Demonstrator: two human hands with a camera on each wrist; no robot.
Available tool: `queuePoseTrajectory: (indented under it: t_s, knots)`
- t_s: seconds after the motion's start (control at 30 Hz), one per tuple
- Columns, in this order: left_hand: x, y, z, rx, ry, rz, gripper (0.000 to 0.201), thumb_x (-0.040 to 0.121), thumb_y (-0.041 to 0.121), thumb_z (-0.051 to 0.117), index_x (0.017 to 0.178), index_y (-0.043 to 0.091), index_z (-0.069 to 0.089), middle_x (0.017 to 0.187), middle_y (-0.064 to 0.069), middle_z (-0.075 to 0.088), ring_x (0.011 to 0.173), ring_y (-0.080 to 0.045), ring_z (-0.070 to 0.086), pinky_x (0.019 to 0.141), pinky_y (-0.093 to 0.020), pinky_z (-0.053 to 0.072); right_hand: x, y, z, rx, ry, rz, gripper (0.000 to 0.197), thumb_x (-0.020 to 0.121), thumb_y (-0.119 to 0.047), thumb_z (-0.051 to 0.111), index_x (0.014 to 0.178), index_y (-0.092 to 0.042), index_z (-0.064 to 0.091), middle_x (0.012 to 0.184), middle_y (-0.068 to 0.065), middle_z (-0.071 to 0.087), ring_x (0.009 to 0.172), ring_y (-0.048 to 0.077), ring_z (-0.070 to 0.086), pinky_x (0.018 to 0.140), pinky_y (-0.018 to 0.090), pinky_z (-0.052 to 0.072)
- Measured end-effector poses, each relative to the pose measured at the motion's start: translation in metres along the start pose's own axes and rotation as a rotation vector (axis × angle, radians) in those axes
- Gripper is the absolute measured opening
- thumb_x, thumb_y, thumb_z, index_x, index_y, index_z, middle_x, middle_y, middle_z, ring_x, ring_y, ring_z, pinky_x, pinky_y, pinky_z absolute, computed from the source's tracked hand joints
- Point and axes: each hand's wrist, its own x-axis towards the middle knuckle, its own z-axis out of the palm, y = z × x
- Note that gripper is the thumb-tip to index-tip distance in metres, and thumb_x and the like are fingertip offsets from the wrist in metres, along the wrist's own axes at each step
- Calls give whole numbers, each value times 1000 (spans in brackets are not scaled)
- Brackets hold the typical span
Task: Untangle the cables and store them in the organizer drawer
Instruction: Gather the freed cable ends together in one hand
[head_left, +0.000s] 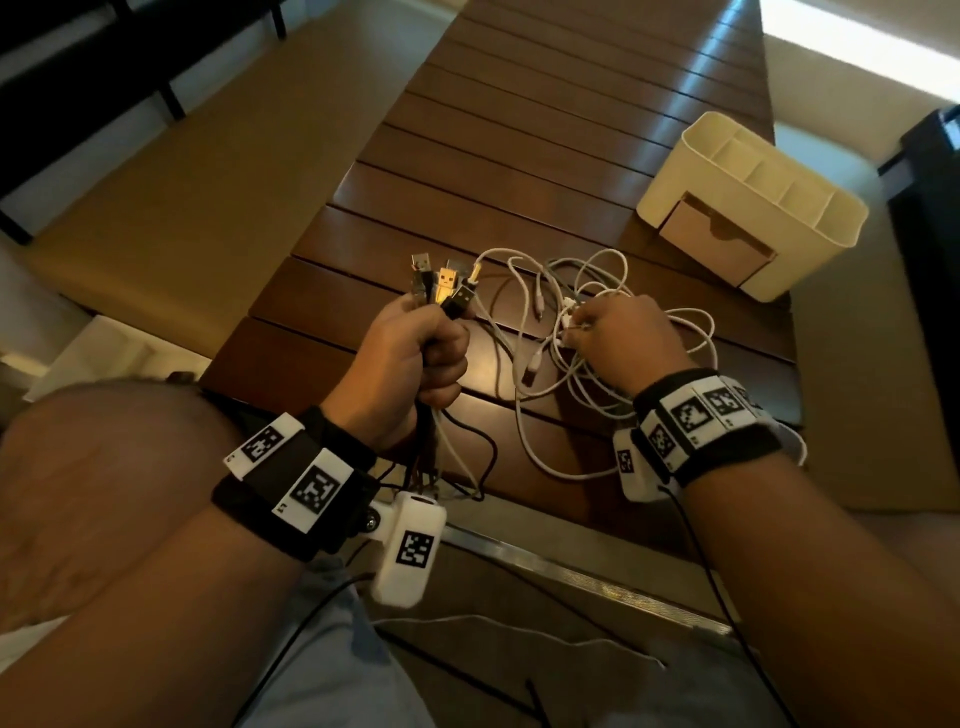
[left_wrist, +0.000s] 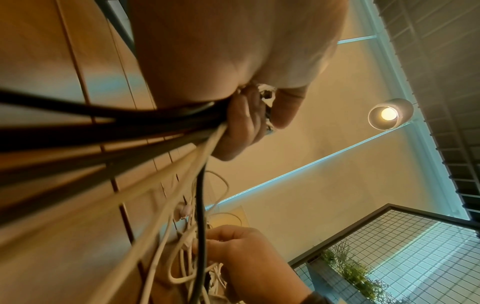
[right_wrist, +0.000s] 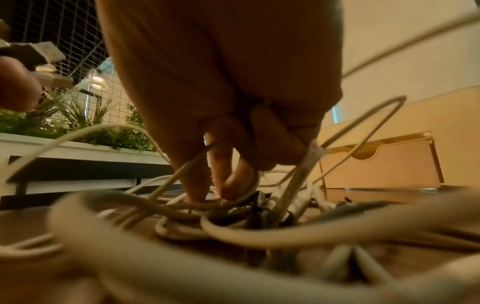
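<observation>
My left hand (head_left: 434, 340) is raised above the near part of the table and grips a bunch of black and white cable ends; their USB plugs (head_left: 447, 286) stick up out of the fist. The cables (left_wrist: 130, 144) run down from the fist past the wrist. My right hand (head_left: 584, 325) rests on a tangle of white cables (head_left: 550, 395) on the table, its fingertips (right_wrist: 228, 187) pinching strands in the heap. The cream organizer (head_left: 810, 223) stands at the far right, its drawer (head_left: 719, 239) facing me.
The slatted wooden table (head_left: 519, 156) stretches away from me; its near edge has a metal strip (head_left: 582, 571). My knee (head_left: 104, 493) is at the left. A planter with greenery (right_wrist: 78, 123) and a wire grid stand beyond the table.
</observation>
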Motion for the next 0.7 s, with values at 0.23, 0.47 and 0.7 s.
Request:
queuePoseTrajectory:
  t_s: [0.23, 0.47, 0.7]
  knots:
    - [-1, 3, 1, 54, -15, 14, 12, 79, 12, 49, 91, 11, 50, 56, 5, 28, 41, -8, 20, 39, -19, 18, -4, -14, -37, 310, 50, -53, 12, 96, -35, 61, 94, -28, 71, 86, -14, 62, 78, 1, 58, 63, 15, 42]
    - [-2, 4, 1, 59, -4, 9, 17, 76, 11, 50, 93, 10, 48, 55, 5, 26, 40, -8, 18, 40, -18, 16, 24, -32, -36, 271, -86, -23, 18, 94, -23, 59, 98, -14, 75, 98, 5, 71, 83, 15, 60, 69, 28, 49]
    - [-5, 7, -1, 62, 12, 5, 32, 75, 11, 51, 106, 13, 43, 59, 1, 21, 42, -9, 15, 40, -18, 15, 36, -15, -9, 230, -42, 60, 10, 94, -28, 64, 91, -21, 70, 94, 0, 67, 89, 16, 63, 80, 35, 54]
